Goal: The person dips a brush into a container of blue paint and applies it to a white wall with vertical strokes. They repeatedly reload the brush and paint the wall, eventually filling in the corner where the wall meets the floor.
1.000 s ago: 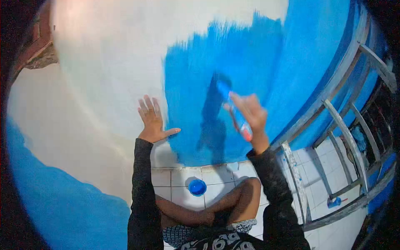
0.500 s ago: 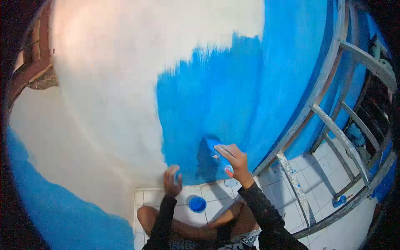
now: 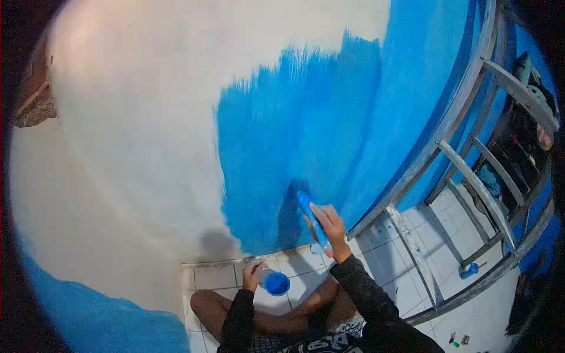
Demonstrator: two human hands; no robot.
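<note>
My right hand [image 3: 331, 226] is closed around a blue paintbrush [image 3: 313, 215] with a reddish end near my wrist. The brush's upper end overlaps the wet blue patch [image 3: 282, 135] low on the wall, and its dark shadow falls beside it. A small cup of blue paint [image 3: 277, 283] is at the floor in front of my crossed legs, tipped slightly so its pale side shows. At its left edge is my left hand [image 3: 253, 274], fingers bent against the cup's side.
Bare pale wall [image 3: 135, 135] spreads left of the blue patch. A wooden ladder [image 3: 465, 159] leans along the right. White floor tiles [image 3: 294, 265] meet the wall below. A blue-stained object [image 3: 469, 271] lies beyond the ladder, and small bits [image 3: 465, 339] lie at lower right.
My left hand has come down from in front of the wall to the paint cup, which now sits tipped. My right hand still holds the brush, turned a little. The view has shifted right.
</note>
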